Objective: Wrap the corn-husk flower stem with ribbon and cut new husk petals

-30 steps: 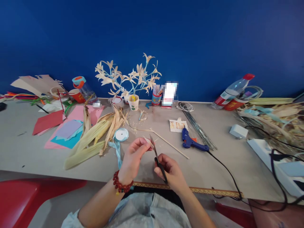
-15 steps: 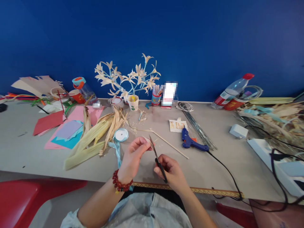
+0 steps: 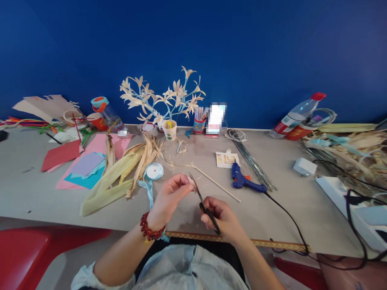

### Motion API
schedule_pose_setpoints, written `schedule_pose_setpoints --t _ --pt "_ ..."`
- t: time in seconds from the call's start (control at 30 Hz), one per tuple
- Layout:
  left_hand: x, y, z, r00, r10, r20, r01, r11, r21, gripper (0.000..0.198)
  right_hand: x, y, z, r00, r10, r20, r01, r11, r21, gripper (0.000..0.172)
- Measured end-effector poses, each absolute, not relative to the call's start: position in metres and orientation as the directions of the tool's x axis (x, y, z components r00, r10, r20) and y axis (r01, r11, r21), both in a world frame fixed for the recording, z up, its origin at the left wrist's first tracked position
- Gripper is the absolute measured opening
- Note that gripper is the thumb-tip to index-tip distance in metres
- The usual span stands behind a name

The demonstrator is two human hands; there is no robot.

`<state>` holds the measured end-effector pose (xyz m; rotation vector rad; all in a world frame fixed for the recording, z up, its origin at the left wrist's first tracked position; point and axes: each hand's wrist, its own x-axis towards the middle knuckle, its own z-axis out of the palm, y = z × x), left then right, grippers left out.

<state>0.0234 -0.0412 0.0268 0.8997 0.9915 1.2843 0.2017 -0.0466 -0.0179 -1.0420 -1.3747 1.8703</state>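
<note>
In the head view my right hand (image 3: 223,219) is closed around the black handles of a pair of scissors (image 3: 208,214). The narrow blades point up and left, their tips beside the fingers of my left hand (image 3: 173,196). My left thumb and fingertips are pinched together on a small pale piece, mostly hidden; I cannot make out what it is. A red bead bracelet (image 3: 148,228) circles my left wrist. Close by on the table lie a roll of light blue ribbon (image 3: 154,171), a thin pale stick (image 3: 216,183) and dried corn husks (image 3: 113,181).
Behind the hands, a paper cup (image 3: 169,131) holds husk flowers (image 3: 177,92). To the right are a blue glue gun (image 3: 246,182) with a cord, a bundle of wires (image 3: 254,165) and a power strip (image 3: 338,201). Coloured paper (image 3: 90,181) lies left. A bottle (image 3: 294,117) leans against the wall.
The scissors and my right hand have shifted slightly right and down. My left hand keeps its pinch, with its wrist a little farther left.
</note>
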Motion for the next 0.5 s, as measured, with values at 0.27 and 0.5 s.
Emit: schedule_pose_setpoints --t 0.27,0.5 --pt "0.0212 -0.0416 0.0263 0.060 0.995 -0.075 -0.315 0.090 0.945 0.015 0.2000 -0.0465 -0.0170 -0.517 0.815 -0.263 -0.013 -0.315 -0.949 0.052" --pt "0.0211 -0.0400 0.0311 0.079 0.993 -0.082 -0.289 0.102 0.952 0.014 0.2009 -0.0459 -0.0175 -0.513 0.813 -0.275 0.001 -0.320 -0.947 0.052"
